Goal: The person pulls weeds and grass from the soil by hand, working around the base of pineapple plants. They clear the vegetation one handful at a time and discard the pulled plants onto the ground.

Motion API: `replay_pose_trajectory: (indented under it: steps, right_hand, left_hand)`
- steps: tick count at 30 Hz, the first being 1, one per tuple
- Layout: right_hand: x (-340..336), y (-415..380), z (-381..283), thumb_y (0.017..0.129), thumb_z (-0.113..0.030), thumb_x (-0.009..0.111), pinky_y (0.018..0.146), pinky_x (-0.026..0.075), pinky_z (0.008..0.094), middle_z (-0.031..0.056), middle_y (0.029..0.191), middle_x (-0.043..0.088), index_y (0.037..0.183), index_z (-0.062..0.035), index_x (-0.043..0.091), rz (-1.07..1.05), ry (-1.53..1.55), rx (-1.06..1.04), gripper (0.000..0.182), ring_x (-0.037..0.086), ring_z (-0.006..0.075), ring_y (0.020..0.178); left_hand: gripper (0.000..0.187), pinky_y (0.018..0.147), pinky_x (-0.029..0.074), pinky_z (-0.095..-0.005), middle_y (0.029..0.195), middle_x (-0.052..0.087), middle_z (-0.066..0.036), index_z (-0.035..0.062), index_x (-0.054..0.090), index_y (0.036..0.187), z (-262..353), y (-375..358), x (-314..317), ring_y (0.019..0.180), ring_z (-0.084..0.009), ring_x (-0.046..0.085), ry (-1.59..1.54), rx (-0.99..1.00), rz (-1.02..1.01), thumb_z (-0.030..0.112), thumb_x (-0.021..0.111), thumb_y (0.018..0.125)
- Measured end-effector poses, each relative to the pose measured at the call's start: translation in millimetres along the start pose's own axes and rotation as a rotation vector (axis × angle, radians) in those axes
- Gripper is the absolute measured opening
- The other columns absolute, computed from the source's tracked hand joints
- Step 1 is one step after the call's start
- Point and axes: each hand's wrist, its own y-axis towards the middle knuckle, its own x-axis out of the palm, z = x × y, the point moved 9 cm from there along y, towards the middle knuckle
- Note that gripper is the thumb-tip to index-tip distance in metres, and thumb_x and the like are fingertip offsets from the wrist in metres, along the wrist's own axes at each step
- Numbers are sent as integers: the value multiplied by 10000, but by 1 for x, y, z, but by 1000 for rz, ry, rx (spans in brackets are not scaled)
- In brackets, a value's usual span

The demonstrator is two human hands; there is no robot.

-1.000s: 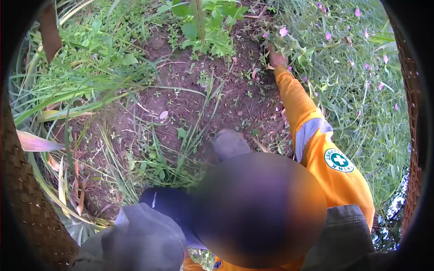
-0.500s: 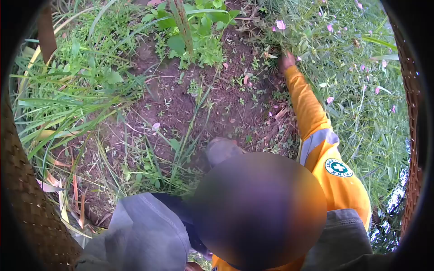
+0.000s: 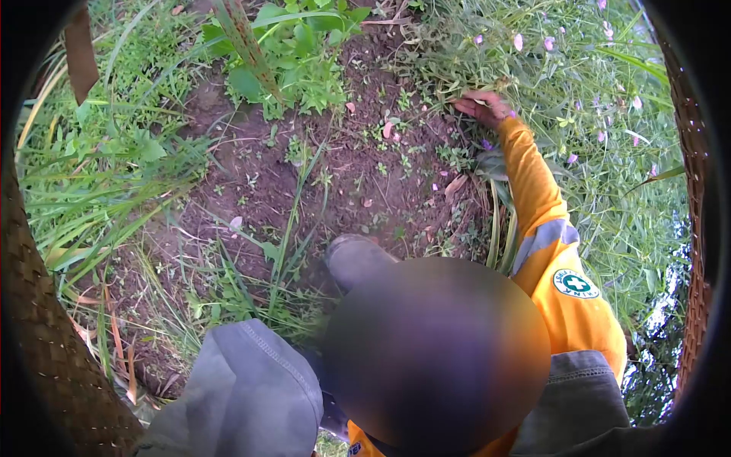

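My right hand (image 3: 484, 108) reaches out at the edge of a dense patch of leafy weeds with pink flowers (image 3: 563, 99). Its fingers are stretched out to the left, somewhat apart, touching or just over the leaves beside bare soil (image 3: 381, 167). Nothing plainly held shows in it. An orange sleeve (image 3: 533, 175) with a grey band covers that arm. Below the hand, long broad leaves (image 3: 495, 221) lie along the soil's edge. My left hand does not show.
A boot (image 3: 354, 259) stands on the soil, partly behind a blurred round area. Grey trouser knees (image 3: 244, 381) fill the bottom. Long grass (image 3: 114, 190) grows at left, and a spotted stalk (image 3: 247, 46) leans at top. A woven brim (image 3: 46, 327) frames the sides.
My right hand has come out from among the weeds and drawn slightly down, its fingers now visible. The long broad leaves below it have come into view. The view has shifted slightly right.
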Motion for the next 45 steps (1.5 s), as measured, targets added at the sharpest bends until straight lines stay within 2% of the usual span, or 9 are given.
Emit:
replay_pose_trajectory:
  steps: [2,5,7,15,23,27,34,39,45]
  right_hand:
    - [16,-10,-1,870,-165,824,1103,548,434,218,1308,663,1269,86,582,-135,65,14,531,676,338,1229]
    - [16,-10,-9,868,-221,848,987,604,390,159,1184,725,1178,87,630,158,-360,-88,488,746,281,1052]
    - [26,-16,-27,793,-430,918,723,568,330,62,776,739,867,-11,754,268,-923,-189,456,695,157,692]
    - [85,-43,-34,791,-628,843,766,548,369,105,789,751,845,-26,774,178,-1255,-306,608,695,236,740]
    - [99,-52,7,807,-263,896,679,533,311,65,805,721,902,-21,755,-254,-1015,72,296,656,150,718]
    - [132,-76,15,790,-147,913,715,559,317,39,954,736,1119,-46,752,-367,-1053,-43,381,658,117,771]
    - [195,-69,35,842,-179,846,813,585,443,150,1052,743,1120,-89,778,-476,-1217,-743,301,728,365,892]
    - [185,-74,9,894,-148,790,809,591,427,155,938,776,1028,-91,811,-182,-1170,-599,148,752,331,905]
    - [207,-81,42,826,-194,864,735,577,391,157,929,733,1048,-12,768,-404,-1273,-398,302,726,278,784]
  left_hand:
    - [196,749,557,-364,1034,717,-138,18,736,1128,3,0,-1,863,-266,702,0,6,-6,76,750,941]
    - [197,747,559,-364,1038,718,-138,21,737,1127,10,5,-4,862,-269,704,3,20,-14,74,756,938]
    - [198,746,561,-364,1040,718,-138,23,738,1126,14,6,-6,862,-271,705,-5,36,-22,72,759,935]
    - [203,741,566,-365,1050,720,-137,30,741,1122,41,24,-13,861,-280,710,-78,148,-78,66,774,925]
    - [228,721,577,-360,1003,696,-142,29,739,1123,107,136,90,785,-262,703,-534,387,-147,53,784,900]
    - [394,739,604,-384,1012,688,-149,52,685,1267,151,210,175,836,-298,729,-550,387,-71,70,789,887]
    - [277,812,582,-459,1054,697,-150,50,730,1151,179,242,247,918,-370,712,-521,465,69,-2,715,880]
    - [251,847,567,-462,1063,700,-144,47,735,1121,172,240,218,977,-367,699,-704,389,186,-1,716,876]
    - [212,829,570,-441,1015,698,-132,48,750,1084,208,283,245,973,-360,686,-289,570,134,72,757,873]
